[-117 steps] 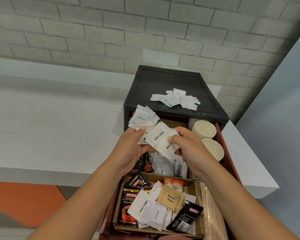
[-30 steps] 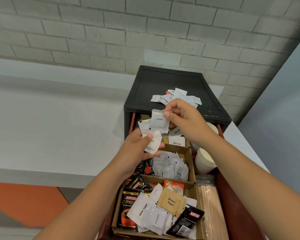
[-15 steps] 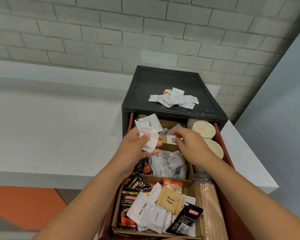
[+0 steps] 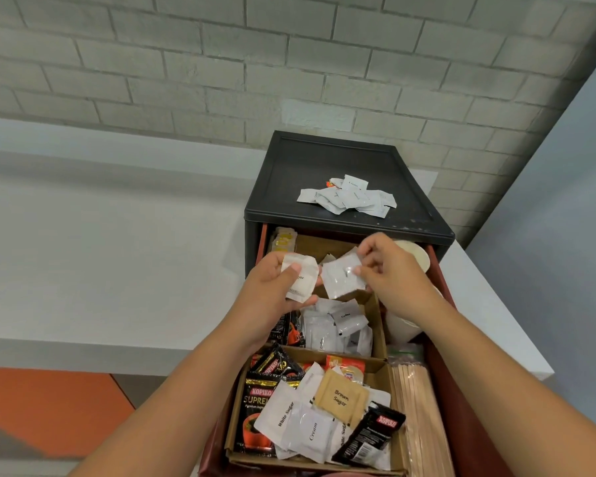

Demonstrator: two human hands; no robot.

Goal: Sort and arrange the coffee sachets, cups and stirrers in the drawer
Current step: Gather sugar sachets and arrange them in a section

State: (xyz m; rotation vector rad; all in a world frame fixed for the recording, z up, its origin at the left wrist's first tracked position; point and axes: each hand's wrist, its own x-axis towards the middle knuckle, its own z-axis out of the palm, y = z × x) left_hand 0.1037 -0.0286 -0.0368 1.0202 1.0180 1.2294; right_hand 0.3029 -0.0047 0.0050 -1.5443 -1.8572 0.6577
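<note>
The red drawer [image 4: 443, 380] stands pulled out under a black cabinet [image 4: 324, 160]. Above it my left hand [image 4: 272, 294] holds a small stack of white sugar sachets [image 4: 300, 280]. My right hand [image 4: 389, 273] pinches one white sachet [image 4: 341, 278] right beside that stack. Below, a cardboard tray [image 4: 375, 315] holds white coffee sachets [image 4: 338, 328]. The nearest tray [image 4: 234, 421] holds mixed sachets: black Kopiko packs [image 4: 255, 404], a brown sugar sachet [image 4: 341, 397], white sugar and cream. Wooden stirrers [image 4: 417, 407] lie along the right side. Paper cups [image 4: 413, 256] sit behind my right hand.
A pile of white cream sachets [image 4: 348, 197] lies on the black cabinet's top. Yellow sachets [image 4: 283, 239] stand at the drawer's back left. A white counter [image 4: 100, 270] stretches left, a grey brick wall [image 4: 255, 63] behind, an orange floor patch [image 4: 49, 407] below.
My right hand went down into the back tray and has come up pinching a white sachet next to the left hand's stack. The coffee sachet seen above the left hand's stack is gone.
</note>
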